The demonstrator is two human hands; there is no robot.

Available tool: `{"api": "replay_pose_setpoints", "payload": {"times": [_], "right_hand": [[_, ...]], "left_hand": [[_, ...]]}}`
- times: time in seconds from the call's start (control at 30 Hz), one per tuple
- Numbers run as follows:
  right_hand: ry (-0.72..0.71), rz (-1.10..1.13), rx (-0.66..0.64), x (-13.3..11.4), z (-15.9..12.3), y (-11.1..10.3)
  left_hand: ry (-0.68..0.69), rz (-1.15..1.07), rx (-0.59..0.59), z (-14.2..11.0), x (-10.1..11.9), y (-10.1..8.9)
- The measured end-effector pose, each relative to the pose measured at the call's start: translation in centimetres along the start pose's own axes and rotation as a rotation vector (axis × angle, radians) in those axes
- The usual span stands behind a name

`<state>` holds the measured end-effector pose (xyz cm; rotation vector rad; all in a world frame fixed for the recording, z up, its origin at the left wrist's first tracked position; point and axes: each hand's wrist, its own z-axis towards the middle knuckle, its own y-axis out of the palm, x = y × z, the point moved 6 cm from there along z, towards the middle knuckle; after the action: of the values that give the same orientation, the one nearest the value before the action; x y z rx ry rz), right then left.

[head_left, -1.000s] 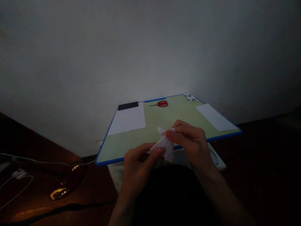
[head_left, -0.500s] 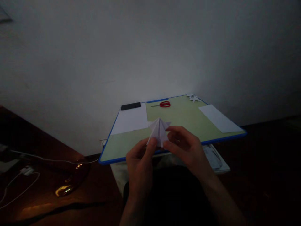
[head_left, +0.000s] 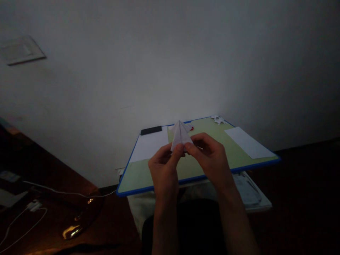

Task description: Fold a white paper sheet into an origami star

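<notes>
A folded white paper figure, pointed at the top with a crease down its middle and flaps to the sides, is held up above the table. My left hand pinches its lower left edge, thumb on the front. From the other side my right hand grips the lower right corner, its thumb close beside the left thumb. The fingers behind the paper are partly hidden. Just beyond the figure, red-handled scissors are mostly covered by it.
The green tabletop has a blue rim. On it lie a white sheet, a dark flat object, a second white sheet and small folded papers. Left of the table runs a white cable. The wall stands behind.
Both hands have raised the paper figure, so it now covers most of the scissors. My right thumb has moved in toward the left one. The camera view has tilted up slightly.
</notes>
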<state>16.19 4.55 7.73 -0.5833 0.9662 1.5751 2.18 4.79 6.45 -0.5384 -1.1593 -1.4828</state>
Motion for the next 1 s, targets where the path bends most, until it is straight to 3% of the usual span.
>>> {"api": "replay_pose_setpoints", "payload": {"times": [0.13, 0.23, 0.43, 0.57, 0.7, 1.0], "right_hand": [[0.005, -0.013, 0.055, 0.8, 1.0, -0.7], [0.060, -0.016, 0.069, 2.2, 0.3, -1.3], [0.140, -0.095, -0.051, 4.0, -1.0, -2.7], [0.031, -0.057, 0.112, 3.0, -0.9, -4.2], [-0.096, -0.101, 0.050, 1.4, -1.0, -3.7], [-0.225, -0.180, 0.050, -0.1, -1.9, -4.0]], "left_hand": [[0.011, -0.005, -0.082, 1.5, -0.6, 0.9], [-0.022, 0.068, -0.057, 1.1, -1.4, 0.0], [-0.053, 0.236, -0.118, 0.1, -2.2, -2.4], [-0.115, 0.288, -0.214, -0.4, -2.5, -2.5], [-0.144, 0.315, -0.340, -1.1, -2.1, -1.5], [-0.087, 0.318, -0.409, -1.7, -0.6, -0.5]]}}
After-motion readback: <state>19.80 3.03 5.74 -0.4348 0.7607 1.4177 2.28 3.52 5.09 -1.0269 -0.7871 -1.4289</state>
